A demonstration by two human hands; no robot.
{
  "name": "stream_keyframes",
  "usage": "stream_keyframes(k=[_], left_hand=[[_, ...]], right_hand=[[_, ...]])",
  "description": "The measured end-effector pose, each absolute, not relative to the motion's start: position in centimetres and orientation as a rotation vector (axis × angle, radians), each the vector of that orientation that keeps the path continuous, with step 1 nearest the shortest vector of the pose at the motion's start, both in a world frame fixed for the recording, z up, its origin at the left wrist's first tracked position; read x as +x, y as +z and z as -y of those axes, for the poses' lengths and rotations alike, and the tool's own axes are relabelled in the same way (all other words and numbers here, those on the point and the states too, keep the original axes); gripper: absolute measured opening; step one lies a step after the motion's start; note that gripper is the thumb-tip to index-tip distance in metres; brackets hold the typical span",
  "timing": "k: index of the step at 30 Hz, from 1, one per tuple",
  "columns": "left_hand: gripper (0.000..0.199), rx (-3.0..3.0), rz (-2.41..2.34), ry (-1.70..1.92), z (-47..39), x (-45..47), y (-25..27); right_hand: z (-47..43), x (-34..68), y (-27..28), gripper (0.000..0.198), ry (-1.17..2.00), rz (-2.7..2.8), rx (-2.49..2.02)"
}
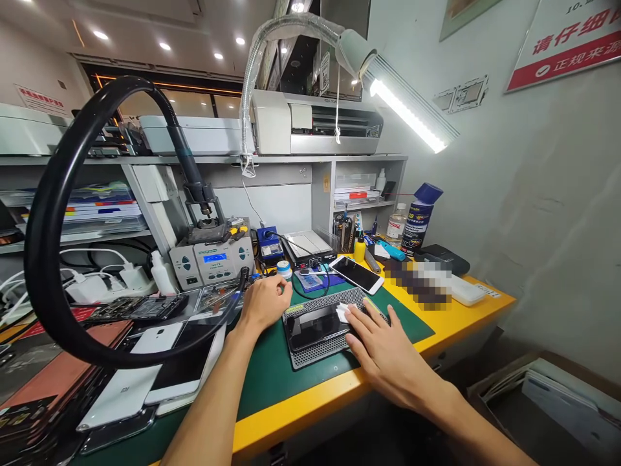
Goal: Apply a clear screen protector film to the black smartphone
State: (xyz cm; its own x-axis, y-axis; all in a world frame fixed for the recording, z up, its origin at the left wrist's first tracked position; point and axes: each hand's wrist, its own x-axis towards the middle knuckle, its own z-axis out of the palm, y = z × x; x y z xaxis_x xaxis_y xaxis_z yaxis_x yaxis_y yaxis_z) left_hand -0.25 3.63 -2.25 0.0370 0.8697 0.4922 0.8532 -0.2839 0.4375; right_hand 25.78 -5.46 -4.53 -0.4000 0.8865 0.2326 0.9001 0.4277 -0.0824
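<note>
A black phone (315, 327) lies screen up on a grey perforated mat (310, 358), over the green work mat. My right hand (383, 343) reaches across its right end, with a crumpled white tissue (342, 313) under the fingertips, against the glass. The thumb and other fingers are spread along the mat's right side. Just beyond the phone's left end, my left hand (264, 303) rests with its fingers curled in, and nothing shows in them. A black cable end (244, 277) stands close to its wrist.
Phones (129, 366) and dark panels are stacked at left, beneath a thick black hose (36, 246). A hot-air station (211, 259) stands behind. A white phone (356, 274), spray can (417, 223) and yellow bottle (359, 250) sit farther back. A bright lamp (410, 103) hangs above.
</note>
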Motion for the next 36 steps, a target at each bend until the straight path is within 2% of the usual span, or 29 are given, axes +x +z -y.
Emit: stream_keyframes(k=[10,19,29,36], left_hand=[[0.026,2.258,-1.874,1.091,-3.6,-0.2,-2.4],[0.025,2.238,-1.894,1.097,-3.6,-0.1,-2.3],[0.026,2.266,-1.916,1.041,-3.7,-0.1,-2.5],[0.024,2.258,-1.922,0.880,-3.4,-0.2,-2.3]], right_hand=[[7.4,22.1,-3.6,0.054,-0.012,2.527,-1.305],[4.2,22.5,-3.9,0.056,-0.154,2.451,-1.461],[6.4,19.6,-3.6,0.054,-0.008,2.573,-1.236],[4.5,23.3,-4.1,0.053,-0.211,2.494,-1.398]])
